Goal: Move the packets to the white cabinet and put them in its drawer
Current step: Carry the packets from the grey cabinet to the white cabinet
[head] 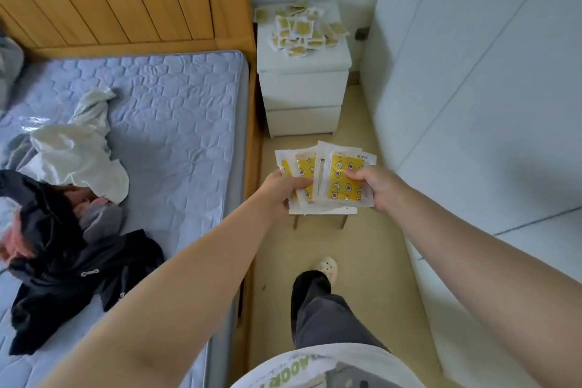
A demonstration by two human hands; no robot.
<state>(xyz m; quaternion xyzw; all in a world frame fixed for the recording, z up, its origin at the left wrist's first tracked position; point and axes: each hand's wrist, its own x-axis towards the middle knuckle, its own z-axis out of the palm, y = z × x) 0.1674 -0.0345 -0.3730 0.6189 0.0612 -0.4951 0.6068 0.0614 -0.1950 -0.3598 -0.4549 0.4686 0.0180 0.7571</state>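
1. Yellow-printed packets (327,179), fanned bunch, centre frame, held w/ both hands above the floor (371,246).
2. Left hand (280,184): thumb on top, pinching the bunch's left side; fingers underneath, hidden. Right hand (376,187): thumb and fingers pinch the right side.
3. White cabinet (304,85) upper centre, well apart from hands; more packets heaped on its top (299,31); both drawers look closed.
4. Step: carrying phase, approx mid-task.
5. Next: prob. walk closer, free one hand, pull a drawer (302,93) open, drop bunch in.
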